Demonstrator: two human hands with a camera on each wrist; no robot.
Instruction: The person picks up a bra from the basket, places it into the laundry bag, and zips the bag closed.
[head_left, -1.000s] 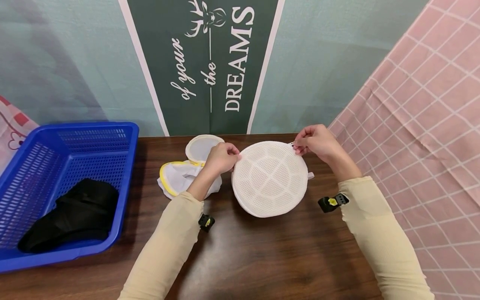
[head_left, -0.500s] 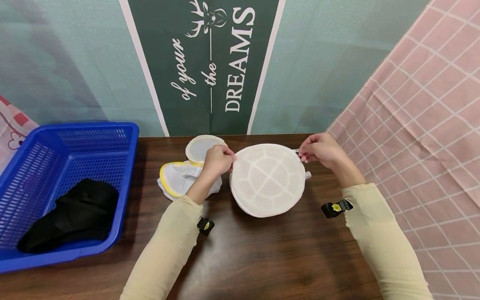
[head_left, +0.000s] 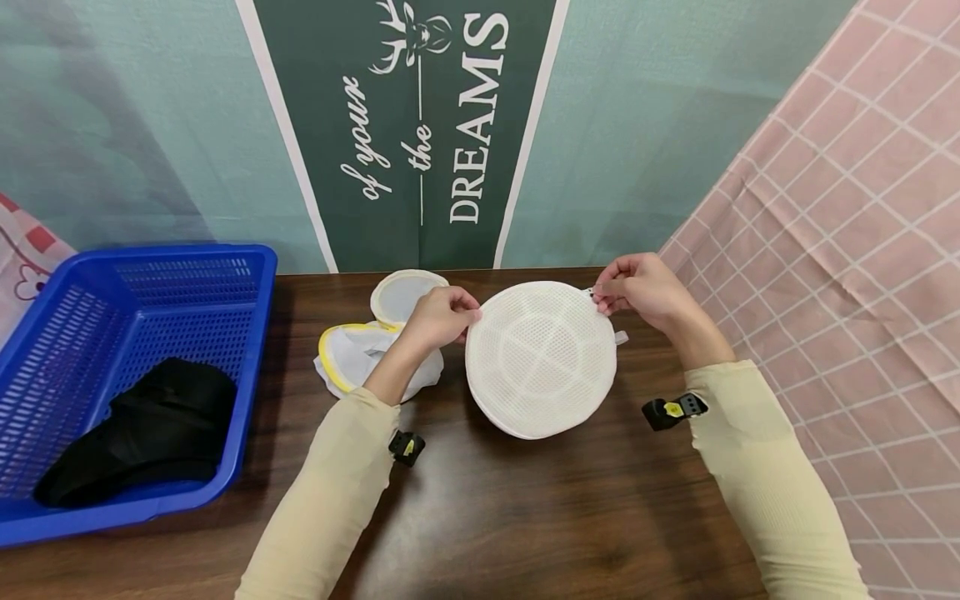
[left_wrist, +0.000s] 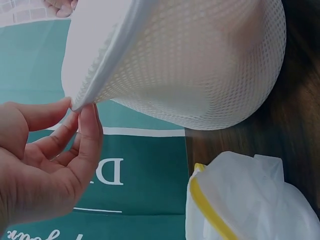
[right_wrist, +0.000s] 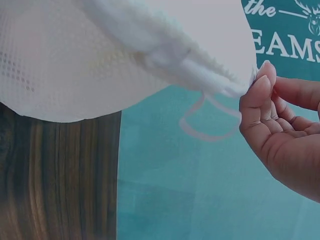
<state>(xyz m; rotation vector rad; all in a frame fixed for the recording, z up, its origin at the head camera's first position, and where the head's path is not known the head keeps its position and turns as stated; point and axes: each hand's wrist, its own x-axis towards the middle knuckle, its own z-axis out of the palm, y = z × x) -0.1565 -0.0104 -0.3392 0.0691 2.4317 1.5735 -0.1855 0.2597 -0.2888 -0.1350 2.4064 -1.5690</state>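
A round white mesh laundry bag (head_left: pixel 542 358) is held up by its far edge between both hands, its ribbed base turned to the head camera. My left hand (head_left: pixel 441 318) pinches the rim at the bag's left side; in the left wrist view thumb and fingertips meet on the zipped edge. On the other side my right hand (head_left: pixel 643 290) pinches the right end of the rim, by the small zipper pull (head_left: pixel 589 292). A white loop (right_wrist: pixel 210 122) hangs from the bag beside the right fingers. Through the mesh in the left wrist view shows a blurred pinkish shape.
A smaller white mesh bag with yellow trim (head_left: pixel 360 358) lies on the dark wooden table (head_left: pixel 480 517), its round lid (head_left: pixel 401 296) behind it. At left stands a blue plastic basket (head_left: pixel 258 367) holding a black cloth item (head_left: pixel 150 429). Cloth backdrops border the table behind and right.
Over the last half second, both hands have risen slightly and the bag has shifted a little right. Before that, the right hand dipped and moved outward. Both keep their pinch.
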